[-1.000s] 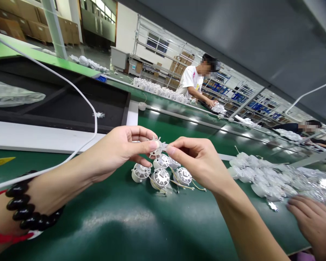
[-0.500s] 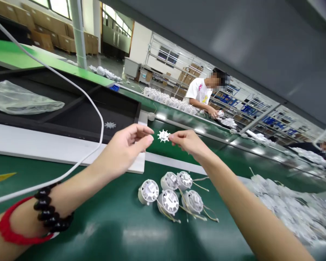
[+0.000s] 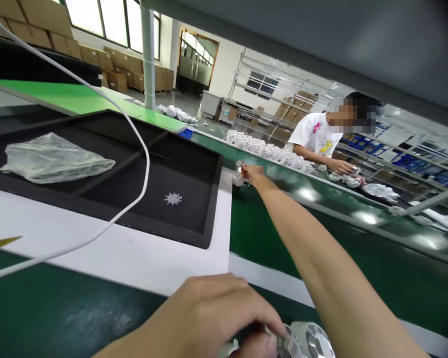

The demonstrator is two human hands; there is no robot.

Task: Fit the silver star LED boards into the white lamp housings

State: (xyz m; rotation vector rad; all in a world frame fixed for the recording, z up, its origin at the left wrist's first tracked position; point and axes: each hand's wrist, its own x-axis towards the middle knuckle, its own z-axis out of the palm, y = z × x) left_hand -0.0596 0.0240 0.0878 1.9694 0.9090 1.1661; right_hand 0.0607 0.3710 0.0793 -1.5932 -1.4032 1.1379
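Observation:
My right hand (image 3: 253,174) reaches far forward over the green belt, its fingers closed at a small white round part (image 3: 239,180) near the corner of the white board. What the fingertips pinch is too small to make out. My left hand (image 3: 224,313) is low in the view with curled fingers over the white round housings (image 3: 313,340) at the bottom edge; its grip on one of them is partly hidden. A star-shaped white piece (image 3: 173,199) lies in the black tray (image 3: 134,219), left of my right hand.
A white cable (image 3: 146,169) hangs across the left side. A plastic bag (image 3: 56,158) lies in the tray. Rows of white parts (image 3: 269,151) line the far side of the belt, where a person (image 3: 315,134) handles white parts. A grey shelf (image 3: 302,40) hangs overhead.
My right hand has moved forward from beside my left hand to the round part. My left hand has dropped to the housings. The view has shifted, showing more of the tray.

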